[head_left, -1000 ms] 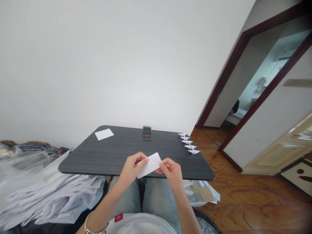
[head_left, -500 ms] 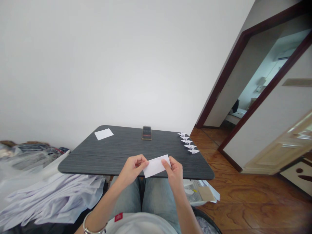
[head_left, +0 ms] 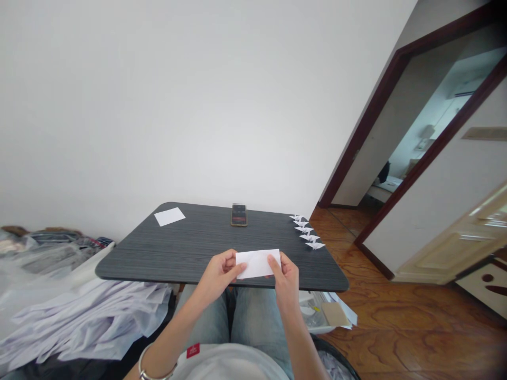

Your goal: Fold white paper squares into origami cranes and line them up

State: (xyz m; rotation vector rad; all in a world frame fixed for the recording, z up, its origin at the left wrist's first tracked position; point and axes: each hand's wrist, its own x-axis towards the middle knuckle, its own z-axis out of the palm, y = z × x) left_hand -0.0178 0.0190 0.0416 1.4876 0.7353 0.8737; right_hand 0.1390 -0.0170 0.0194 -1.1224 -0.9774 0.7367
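Observation:
A white rectangle of folded paper [head_left: 257,263] is held up between both hands over the near edge of the dark table. My left hand [head_left: 222,269] pinches its left end, thumb on the front. At the right end, my right hand [head_left: 284,272] grips it with the thumb pressed on its face and fingers behind. Several white folded paper cranes [head_left: 309,237] stand in a row along the table's right side. A flat sheet of white paper [head_left: 169,216] lies at the far left corner.
A phone [head_left: 239,215] leans upright at the back of the dark table [head_left: 190,248], by the wall. White cloth [head_left: 87,322] is heaped at the lower left. A white bin with papers [head_left: 328,311] sits below the table's right side.
The paper has turned from a slant to nearly level and risen slightly. Both hands have shifted with it, still gripping its ends.

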